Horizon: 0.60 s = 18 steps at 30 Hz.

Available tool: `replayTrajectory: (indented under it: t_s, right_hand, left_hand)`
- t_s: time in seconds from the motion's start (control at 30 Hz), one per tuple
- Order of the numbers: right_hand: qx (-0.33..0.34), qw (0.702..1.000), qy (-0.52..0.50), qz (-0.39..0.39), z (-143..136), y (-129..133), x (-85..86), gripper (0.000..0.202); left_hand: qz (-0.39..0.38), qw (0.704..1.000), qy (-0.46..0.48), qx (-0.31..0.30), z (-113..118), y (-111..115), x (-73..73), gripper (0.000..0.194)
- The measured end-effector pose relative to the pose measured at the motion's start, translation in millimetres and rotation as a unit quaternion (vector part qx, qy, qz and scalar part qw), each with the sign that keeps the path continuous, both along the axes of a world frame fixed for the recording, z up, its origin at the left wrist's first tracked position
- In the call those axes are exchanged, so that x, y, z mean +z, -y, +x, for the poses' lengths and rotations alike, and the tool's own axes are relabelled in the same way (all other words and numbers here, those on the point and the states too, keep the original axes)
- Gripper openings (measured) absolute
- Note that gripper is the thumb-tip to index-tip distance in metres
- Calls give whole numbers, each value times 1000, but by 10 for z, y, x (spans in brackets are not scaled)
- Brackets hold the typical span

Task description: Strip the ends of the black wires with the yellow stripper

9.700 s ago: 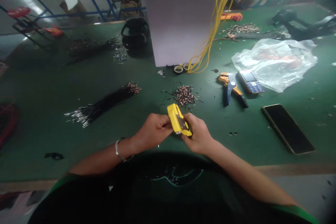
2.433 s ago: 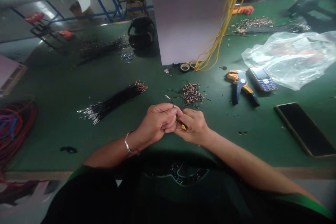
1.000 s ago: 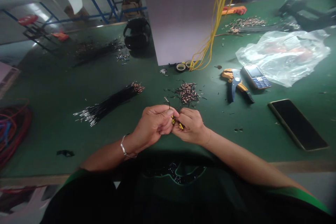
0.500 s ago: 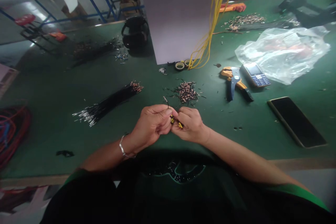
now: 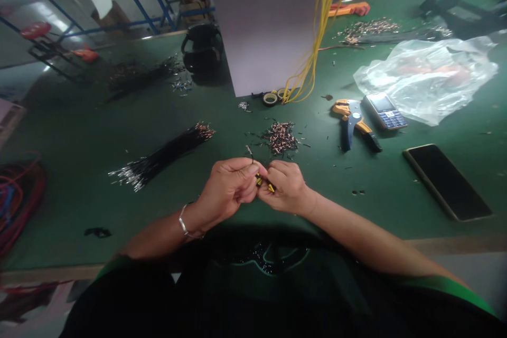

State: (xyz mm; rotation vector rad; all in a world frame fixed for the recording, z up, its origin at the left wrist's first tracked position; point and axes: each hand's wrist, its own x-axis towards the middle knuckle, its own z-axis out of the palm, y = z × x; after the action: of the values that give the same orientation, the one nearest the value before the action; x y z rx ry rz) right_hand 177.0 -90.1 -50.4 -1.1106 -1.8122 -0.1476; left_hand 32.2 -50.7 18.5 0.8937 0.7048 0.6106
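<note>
My left hand (image 5: 232,182) pinches a short black wire (image 5: 252,156) between thumb and forefinger, its pale tip pointing up and away from me. Against it, my right hand (image 5: 289,187) is closed around a small yellow-and-black object (image 5: 271,188), mostly covered by the fingers, so its kind is unclear. The two hands touch above the table near its front edge. Just beyond them lies a pile of short copper-ended wire offcuts (image 5: 282,138). To the left rests a bundle of black wires (image 5: 166,154), copper ends at one side and silvery tips at the other.
Right of the offcuts lie an orange-and-blue wire stripper (image 5: 350,124), a keypad phone (image 5: 385,112) and a smartphone (image 5: 447,182). A clear plastic bag (image 5: 428,82) is behind them. Yellow wires (image 5: 312,74) hang beside a white panel (image 5: 269,26), with tape rolls (image 5: 270,99) at its foot.
</note>
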Motion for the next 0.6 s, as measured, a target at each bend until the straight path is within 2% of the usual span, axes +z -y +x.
replayTrajectory:
  t_s: [0.27, 0.6]
  right_hand:
    - [-2, 1000, 12, -9, 10, -7, -44, 24]
    - [2, 1000, 11, -7, 24, -17, -11, 23]
  left_hand:
    - [-5, 1000, 1, -1, -1, -2, -7, 15]
    - [-9, 1000, -11, -2, 1, -4, -6, 15]
